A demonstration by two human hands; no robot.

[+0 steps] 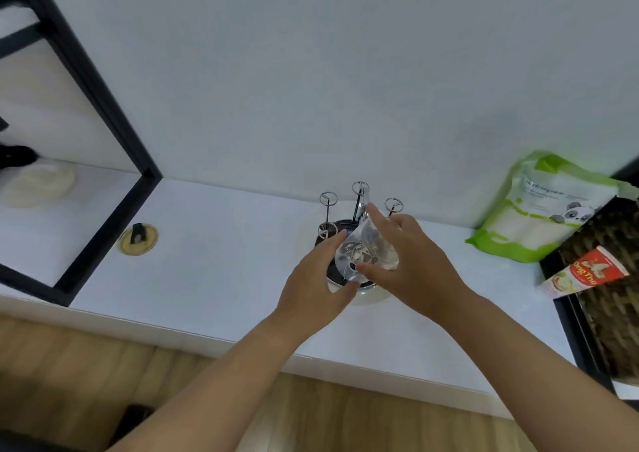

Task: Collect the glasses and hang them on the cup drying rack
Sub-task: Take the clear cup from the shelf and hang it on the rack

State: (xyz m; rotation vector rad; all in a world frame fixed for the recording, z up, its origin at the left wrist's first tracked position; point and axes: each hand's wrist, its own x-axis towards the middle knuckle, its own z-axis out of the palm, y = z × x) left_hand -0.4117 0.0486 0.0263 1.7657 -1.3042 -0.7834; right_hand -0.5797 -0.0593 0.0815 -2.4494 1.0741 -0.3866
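Observation:
A clear drinking glass is tilted over the cup drying rack, a round dark base with thin metal prongs ending in rings. My right hand grips the glass from the right, index finger stretched along its side. My left hand touches the glass's rim from the left and below. Three prongs stand free behind the hands; the front of the rack's base is hidden by the hands and the glass.
The white counter runs along a white wall. A black metal frame stands at left, a round yellow lid beside it. A green-white pouch, a red-white carton and a dark woven basket sit at right.

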